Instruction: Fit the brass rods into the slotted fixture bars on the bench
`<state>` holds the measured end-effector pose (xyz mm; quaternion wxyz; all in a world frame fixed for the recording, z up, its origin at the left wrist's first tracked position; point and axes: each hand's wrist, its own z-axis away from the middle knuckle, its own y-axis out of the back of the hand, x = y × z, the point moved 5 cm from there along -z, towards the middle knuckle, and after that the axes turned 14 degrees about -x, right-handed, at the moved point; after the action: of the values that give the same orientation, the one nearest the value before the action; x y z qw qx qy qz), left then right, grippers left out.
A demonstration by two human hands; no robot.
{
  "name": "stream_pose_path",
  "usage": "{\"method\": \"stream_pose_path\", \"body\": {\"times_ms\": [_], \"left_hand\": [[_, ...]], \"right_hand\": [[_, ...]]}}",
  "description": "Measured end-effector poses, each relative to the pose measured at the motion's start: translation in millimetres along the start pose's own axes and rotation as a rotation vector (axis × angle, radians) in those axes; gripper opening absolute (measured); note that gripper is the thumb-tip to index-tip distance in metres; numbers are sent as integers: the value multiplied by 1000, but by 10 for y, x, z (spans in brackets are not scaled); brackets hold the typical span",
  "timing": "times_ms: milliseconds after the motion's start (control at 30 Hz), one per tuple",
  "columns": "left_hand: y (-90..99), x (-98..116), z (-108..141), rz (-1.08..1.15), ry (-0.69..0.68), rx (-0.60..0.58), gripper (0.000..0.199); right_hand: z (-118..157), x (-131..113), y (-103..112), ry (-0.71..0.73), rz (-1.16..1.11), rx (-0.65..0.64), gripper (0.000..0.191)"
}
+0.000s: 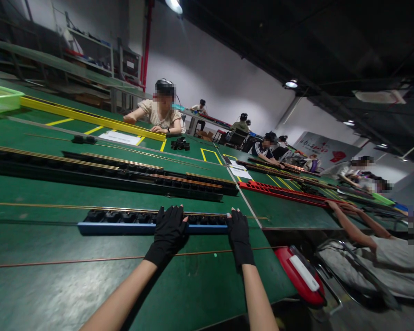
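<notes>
A blue channel rail (120,229) lies crosswise in front of me, with a row of black fittings (112,216) in it. Thin copper-coloured rods (55,207) run along its far side and stick out past both ends. Over the middle of the rail, my left hand (169,232), in a black fingertip-less glove, has its fingers bent across the fittings and its thumb on top. My right hand (240,232), gloved alike, grips the rail's right end. Where the fingers meet the rods is partly hidden. A single copper rod (89,260) passes beneath both wrists.
Beyond lie long black rails (124,181) with rods, loose black parts (180,144) and a yellow rail (100,120). A co-worker (162,110) sits opposite. Another person's hands (341,208) reach to a red rail (290,193) at right. A red stool (301,276) stands by the table edge.
</notes>
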<state>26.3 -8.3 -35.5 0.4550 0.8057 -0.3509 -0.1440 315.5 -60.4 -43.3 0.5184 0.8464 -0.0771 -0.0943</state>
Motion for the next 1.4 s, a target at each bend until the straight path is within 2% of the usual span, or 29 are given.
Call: {"method": "stream_pose_path", "body": {"times_ms": [167,267,333,467,700,833,967,1200,1400], "left_hand": [[-32,-9,12,-11,-11,4,37],[-26,-4,13,-33,-10,10,35],[-20,-2,9,-27,-6,6,34],[-40,-14,-2,-16,21,-31,36],[-78,-11,10,-45,-7,14,37],[-41,-6,3,-42,-3,16,33],[2,10,-2,-73,-19,45,31],[-16,14,-4,-83,3,40,30],[-36,0,-3,-68,-6,20,30]], "right_hand": [[2,-228,84,91,-29,19,51],[49,-461,13,146,-18,14,51],[75,-556,-42,134,-7,10,50],[85,-594,-68,112,8,13,45],[53,-626,14,97,8,22,50],[78,-856,58,150,-17,37,55],[131,-1082,12,237,-45,-19,53],[168,-1101,-51,236,-40,6,50],[68,-1144,32,189,-85,26,45]]}}
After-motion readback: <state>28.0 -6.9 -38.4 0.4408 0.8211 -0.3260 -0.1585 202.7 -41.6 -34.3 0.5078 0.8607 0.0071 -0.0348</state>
